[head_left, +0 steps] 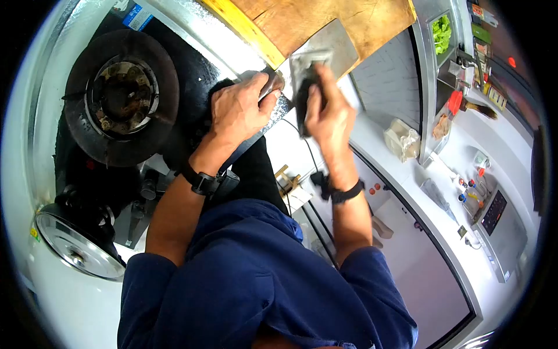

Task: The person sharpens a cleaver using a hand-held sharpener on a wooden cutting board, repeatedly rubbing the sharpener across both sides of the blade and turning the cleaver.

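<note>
My left hand [239, 110] is closed around the dark rounded handle [273, 85] of what looks like a cleaver. Its broad grey blade [340, 43] reaches up and right over the corner of a thick wooden cutting board [372, 17]. My right hand [332, 113] grips a dark, block-like tool [303, 102] with a silvery, frame-like upper end, which overlaps the near part of the blade. Motion blurs that tool, so its exact kind and whether it touches the blade cannot be made out. My right fingers are bent along its side.
A round gas burner [122, 96] lies left of my left hand. Below it leans a glass pot lid [78, 244]. On the right are a tray of lettuce [442, 35], a crumpled plastic bag [402, 139], a brush [481, 109] and a metal appliance with a dark panel [504, 232].
</note>
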`<state>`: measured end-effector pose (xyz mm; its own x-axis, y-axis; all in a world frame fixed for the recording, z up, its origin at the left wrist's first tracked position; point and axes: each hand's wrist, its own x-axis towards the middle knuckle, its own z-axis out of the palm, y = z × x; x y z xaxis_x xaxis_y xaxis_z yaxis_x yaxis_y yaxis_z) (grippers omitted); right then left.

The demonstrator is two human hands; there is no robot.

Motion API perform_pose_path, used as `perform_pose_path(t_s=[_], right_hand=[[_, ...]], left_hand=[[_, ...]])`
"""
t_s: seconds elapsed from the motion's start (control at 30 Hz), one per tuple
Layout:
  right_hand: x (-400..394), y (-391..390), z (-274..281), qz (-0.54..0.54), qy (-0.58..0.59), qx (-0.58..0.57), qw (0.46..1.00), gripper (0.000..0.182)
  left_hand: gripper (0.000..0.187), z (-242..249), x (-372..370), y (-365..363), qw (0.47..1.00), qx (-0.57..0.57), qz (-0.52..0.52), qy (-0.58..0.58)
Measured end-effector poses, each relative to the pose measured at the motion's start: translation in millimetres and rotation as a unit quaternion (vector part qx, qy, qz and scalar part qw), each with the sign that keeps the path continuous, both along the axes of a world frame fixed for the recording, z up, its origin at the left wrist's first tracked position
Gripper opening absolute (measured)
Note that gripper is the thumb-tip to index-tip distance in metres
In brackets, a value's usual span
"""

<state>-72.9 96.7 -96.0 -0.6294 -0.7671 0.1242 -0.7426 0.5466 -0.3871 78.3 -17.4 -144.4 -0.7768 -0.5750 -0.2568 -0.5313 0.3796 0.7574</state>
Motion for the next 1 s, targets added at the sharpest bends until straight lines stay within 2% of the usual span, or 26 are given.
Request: perform_pose_path(t_s=[0.07, 0.13, 0.2, 0.23, 0.33, 0.47, 0.53, 0.63, 0.7, 0.73, 0.8, 0.87, 0.93, 1.0], right_hand=[[-30.9, -23.2, -6.7, -0.013, 0.034, -0.002, 0.999, 0.031], [-49.4, -54.5, 4.5, -0.045, 0.017, 0.02, 0.999, 0.028], [-24.9, -32.5, 0.2, -0.031, 0.005, -0.009, 0.999, 0.031], [-7.4, -17.5, -0.6, -0.017, -0.002, -0.023, 1.0, 0.034], [28.1, 13.9, 3.6, -0.007, -0.056, -0.004, 0.998, 0.039], [-41.6, -31.7, -8.8, -0.026, 0.039, 0.008, 0.999, 0.031], [-56.7, -54.5, 2.3, -0.049, 0.014, 0.027, 0.998, 0.029], [-7.8, -15.1, 0.7, -0.022, -0.007, -0.012, 1.0, 0.035], [14.5, 4.2, 6.4, -0.012, -0.035, 0.004, 0.999, 0.04], [16.4, 6.4, 5.8, -0.014, -0.043, 0.019, 0.999, 0.042], [-16.8, -17.1, -6.7, 0.0, 0.02, -0.004, 1.0, 0.036], [-53.0, -50.5, -13.4, -0.002, 0.072, -0.038, 0.997, 0.03], [-43.9, -43.4, -12.0, 0.0, 0.042, -0.047, 0.998, 0.029], [-19.8, -22.9, -6.5, -0.01, 0.005, -0.032, 0.999, 0.031]], left_hand=[[0.032, -1.2, 0.0, 0.0, 1.0, 0.009, -0.014, -0.016], [0.031, 1.5, 1.6, 2.5, 1.0, -0.003, -0.013, -0.028], [0.032, 0.8, -0.8, 0.5, 1.0, -0.007, -0.01, -0.024], [0.031, -4.5, -0.6, 2.7, 1.0, -0.018, 0.005, 0.018], [0.033, 2.0, -1.7, 0.1, 1.0, -0.009, -0.01, -0.023], [0.035, -4.5, 0.2, 2.1, 1.0, -0.017, -0.013, -0.01], [0.037, -2.8, -0.4, 0.2, 0.999, -0.026, -0.017, -0.036], [0.036, 1.6, -2.2, -2.0, 0.999, -0.025, -0.017, -0.026], [0.035, 2.2, -2.7, -1.6, 0.999, -0.012, -0.014, -0.027], [0.035, 0.2, -2.5, -1.2, 0.999, -0.013, -0.013, -0.029], [0.035, -4.5, -0.8, 0.0, 1.0, -0.024, -0.006, 0.003], [0.035, -0.7, -0.8, 0.0, 0.999, -0.027, -0.012, -0.014], [0.035, -0.1, 0.0, 1.2, 0.999, -0.033, -0.016, -0.025], [0.035, -7.6, -0.8, 1.4, 0.999, -0.046, 0.002, 0.018]])
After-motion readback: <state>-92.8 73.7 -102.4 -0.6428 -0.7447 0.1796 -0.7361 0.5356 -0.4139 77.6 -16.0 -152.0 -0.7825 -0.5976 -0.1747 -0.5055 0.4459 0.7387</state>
